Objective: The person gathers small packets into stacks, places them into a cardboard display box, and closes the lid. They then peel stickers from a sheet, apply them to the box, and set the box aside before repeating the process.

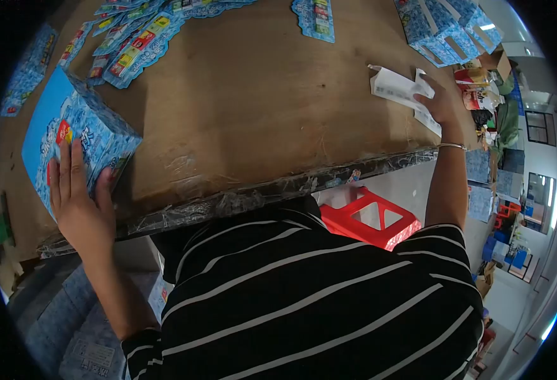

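A blue box point(91, 130) with an icy print and a red-and-yellow logo stands on the left of the table. My left hand point(85, 209) lies against its near face, fingers stretched out and thumb spread apart. On the right, my right hand point(442, 104) has its fingers curled on a folded white paper piece point(396, 85) with faint printing. The paper lies at the table's right side, and part of it is hidden under the hand.
Blue printed cards with colourful packets point(142, 47) are piled at the back left; another card point(316, 19) lies farther right. Blue cartons point(446, 28) stand at the back right, near bottles point(481, 98). A red stool point(370, 218) is below the taped table edge point(228, 204).
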### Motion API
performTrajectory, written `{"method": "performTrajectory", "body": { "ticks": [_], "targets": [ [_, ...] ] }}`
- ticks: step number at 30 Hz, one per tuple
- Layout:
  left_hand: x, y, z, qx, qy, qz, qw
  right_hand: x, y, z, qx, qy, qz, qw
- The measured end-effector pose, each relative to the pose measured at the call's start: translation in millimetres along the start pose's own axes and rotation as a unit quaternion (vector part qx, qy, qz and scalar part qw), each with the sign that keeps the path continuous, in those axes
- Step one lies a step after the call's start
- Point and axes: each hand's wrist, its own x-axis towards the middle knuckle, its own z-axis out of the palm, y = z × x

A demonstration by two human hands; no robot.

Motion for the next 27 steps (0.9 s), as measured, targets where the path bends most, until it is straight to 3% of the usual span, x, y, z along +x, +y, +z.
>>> {"method": "performTrajectory", "body": {
  "ticks": [3, 4, 5, 6, 8, 10, 12, 16, 18, 19, 21, 25, 27],
  "targets": [
    [5, 6, -16, -0.049, -0.019, -0.008, 0.999, 11, 4, 6, -0.011, -0.007, -0.044, 0.999],
    [7, 8, -21, -0.040, -0.018, -0.012, 0.999, 11, -29, -8, 0.014, -0.027, 0.024, 0.999],
    [10, 8, -24, -0.116, 0.003, -0.012, 0.993, 12, -57, -19, 0.041, -0.046, 0.085, 0.994],
    [15, 9, -30, -0.183, 0.026, -0.016, 0.983, 16, -74, -21, 0.116, 0.013, 0.004, 0.993],
    [32, 30, -50, -0.322, 0.074, 0.031, 0.943, 23, -127, -24, 0.352, 0.059, -0.102, 0.928],
    [54, 49, -71, -0.351, 0.085, 0.089, 0.928, 11, -221, -45, 0.357, 0.061, -0.272, 0.892],
    [67, 59, -91, -0.308, 0.092, 0.103, 0.941, 5, -290, -53, 0.238, 0.111, -0.476, 0.839],
    [61, 54, -102, -0.259, 0.004, 0.095, 0.961, -5, -363, -41, 0.388, 0.037, -0.518, 0.761],
    [46, 47, -90, -0.286, -0.020, -0.025, 0.958, -5, -378, -31, 0.452, -0.050, -0.466, 0.759],
    [38, 44, -88, -0.282, -0.025, -0.038, 0.958, -8, -383, -26, 0.455, -0.061, -0.471, 0.753],
    [27, 33, -80, -0.285, 0.000, -0.045, 0.958, -11, -395, -14, 0.475, 0.008, -0.481, 0.737],
    [14, 22, -73, -0.309, -0.016, -0.093, 0.947, -15, -411, -9, 0.421, 0.048, -0.537, 0.729],
    [9, 24, -68, -0.272, 0.020, -0.061, 0.960, -19, -411, -8, 0.396, 0.105, -0.542, 0.734]
  ]
}}
